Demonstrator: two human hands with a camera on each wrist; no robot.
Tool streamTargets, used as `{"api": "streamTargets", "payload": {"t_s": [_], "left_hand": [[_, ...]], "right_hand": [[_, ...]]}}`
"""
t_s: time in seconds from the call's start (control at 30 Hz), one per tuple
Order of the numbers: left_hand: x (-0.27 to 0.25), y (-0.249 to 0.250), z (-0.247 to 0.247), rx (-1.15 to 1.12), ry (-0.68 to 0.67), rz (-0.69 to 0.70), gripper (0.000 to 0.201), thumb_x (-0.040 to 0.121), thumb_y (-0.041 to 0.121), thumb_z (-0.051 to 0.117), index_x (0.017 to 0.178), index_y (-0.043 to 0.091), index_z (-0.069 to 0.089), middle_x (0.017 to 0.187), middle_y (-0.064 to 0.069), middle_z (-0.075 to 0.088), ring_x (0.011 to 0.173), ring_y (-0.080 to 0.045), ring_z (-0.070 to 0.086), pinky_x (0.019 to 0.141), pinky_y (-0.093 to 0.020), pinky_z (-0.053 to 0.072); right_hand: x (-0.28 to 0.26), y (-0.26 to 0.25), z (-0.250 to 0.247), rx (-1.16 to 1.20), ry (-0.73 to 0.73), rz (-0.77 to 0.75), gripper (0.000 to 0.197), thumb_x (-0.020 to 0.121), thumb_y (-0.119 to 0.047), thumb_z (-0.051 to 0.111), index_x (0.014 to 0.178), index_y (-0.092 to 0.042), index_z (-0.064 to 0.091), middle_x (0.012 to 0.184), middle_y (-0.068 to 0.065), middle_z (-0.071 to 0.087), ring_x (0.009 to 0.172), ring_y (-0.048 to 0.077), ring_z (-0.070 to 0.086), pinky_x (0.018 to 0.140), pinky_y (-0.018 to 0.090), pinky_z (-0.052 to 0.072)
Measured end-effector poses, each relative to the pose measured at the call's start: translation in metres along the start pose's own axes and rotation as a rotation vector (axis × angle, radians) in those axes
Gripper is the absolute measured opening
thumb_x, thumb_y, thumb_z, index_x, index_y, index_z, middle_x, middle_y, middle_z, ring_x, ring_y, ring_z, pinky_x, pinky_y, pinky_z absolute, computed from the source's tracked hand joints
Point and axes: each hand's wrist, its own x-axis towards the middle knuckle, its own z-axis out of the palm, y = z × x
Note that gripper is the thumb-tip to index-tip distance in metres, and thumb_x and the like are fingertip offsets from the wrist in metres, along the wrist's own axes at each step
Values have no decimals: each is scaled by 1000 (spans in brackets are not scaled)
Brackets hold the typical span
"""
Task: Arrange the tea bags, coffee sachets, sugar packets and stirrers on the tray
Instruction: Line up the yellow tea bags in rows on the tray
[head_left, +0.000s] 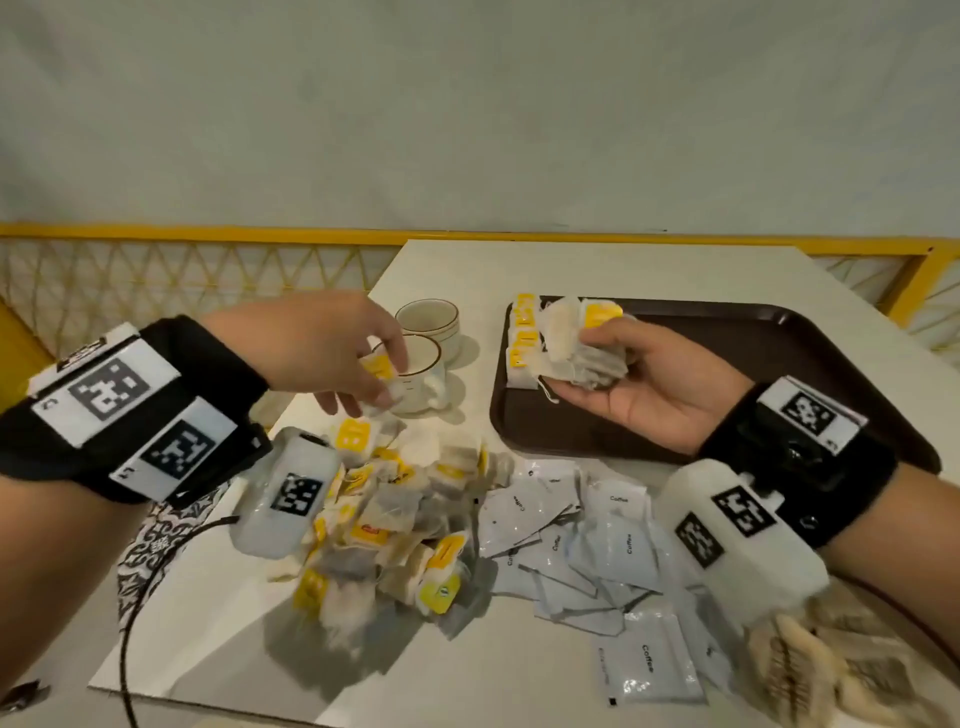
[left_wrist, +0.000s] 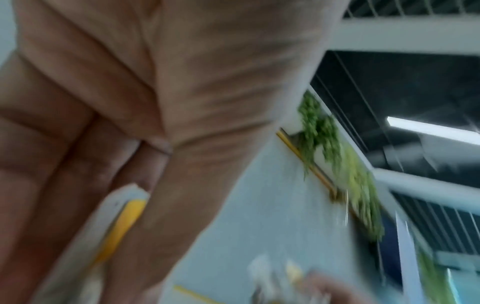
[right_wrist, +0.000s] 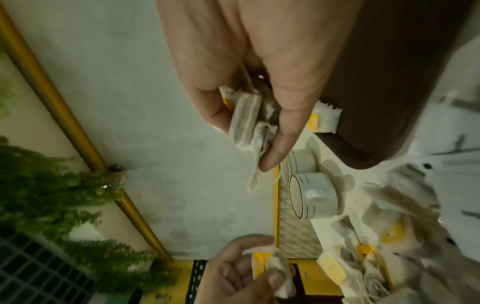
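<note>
Right hand: the right hand (head_left: 644, 384) is palm up over the left part of the tray, with its fingers and thumb curled round a small stack of tea bags (head_left: 576, 358)
Stack in the right hand: soft grey and white bags squeezed together, with a yellow tag on top and a thin string hanging down
Left hand: the left hand (head_left: 332, 353) is up over the near cup and pinches one tea bag (head_left: 382, 374) with a yellow tag between thumb and fingers
Tray: the dark brown tray (head_left: 779, 358) sits on the right side of the table; a neat row of tea bags (head_left: 522, 343) with yellow tags lies along its left edge, just beside the right hand
Cups: two white cups (head_left: 421, 348) with thin dark rims stand close together to the left of the tray; I cannot tell what is in them
Tea bag pile: a big messy pile of tea bags (head_left: 389, 519) lies on the white table (head_left: 649, 270), in front of the cups
Coffee sachets: white coffee sachets (head_left: 582, 540) lie loose on the table, right of the pile and in front of the tray
Sugar and stirrers: near the right wrist there are some pale things too blurry to name
</note>
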Motion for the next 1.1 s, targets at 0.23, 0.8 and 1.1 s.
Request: {"api": "streamTargets", "payload": {"t_s": [0.23, 0.8, 1.1], "left_hand": [[34, 91, 19, -766, 93, 282, 7, 93, 6, 58, 98, 10, 59, 78, -4, 59, 64, -20, 70, 50, -23, 53], [129, 211, 71, -995, 274, 335, 19, 90, 6, 50, 81, 10, 66, 67, -2, 57, 52, -9, 54, 47, -20, 44], [120, 189, 69, -821, 378, 552, 12, 84, 12, 69, 82, 23, 66, 77, 8, 60, 60, -1, 53, 59, -24, 51]], "right_hand": [[-24, -12, -25, 164, 80, -89, 44, 72, -14, 68, 115, -5, 62, 111, 17, 67, 87, 29, 71, 63, 38, 58], [-16, -96, -50, 355, 87, -470, 19, 93, -5, 52, 112, -1, 51, 105, 22, 58, 82, 32, 63, 69, 36, 57], [-11, -95, -47, 277, 55, -402, 26, 94, -5, 53, 120, -2, 51, 115, 22, 58, 81, 30, 64, 67, 34, 57]]}}
